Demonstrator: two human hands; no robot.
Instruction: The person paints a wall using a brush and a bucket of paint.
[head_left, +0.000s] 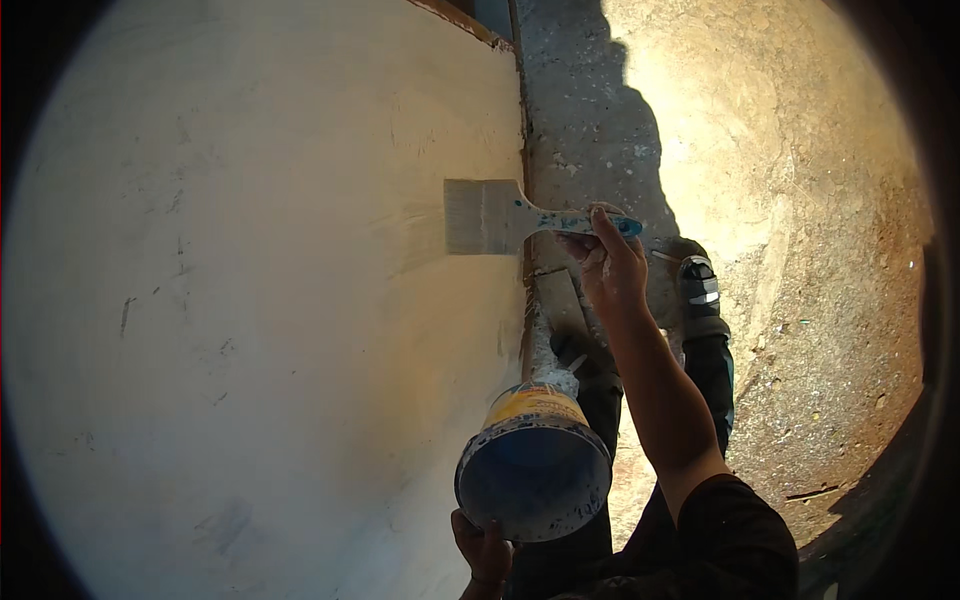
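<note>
My right hand (612, 262) is closed round the blue-tipped handle of a wide, flat paintbrush (482, 217). Its pale bristles point left, over the edge of a whitish wall (280, 250); whether they touch it I cannot tell. Down at the lower middle, my left hand (482, 548) grips the rim of a paint-spattered bucket (535, 470), tilted with its mouth toward me. The bucket's inside is dark, so its contents are hard to make out. Faint dark scuffs and uneven patches mark the wall.
A concrete floor (590, 120) runs along the wall's base, shaded near it. Farther right lies sunlit rough ground (820, 200). My legs and shoes (700, 285) stand beside the wall, and a small stick (812, 494) lies at the lower right.
</note>
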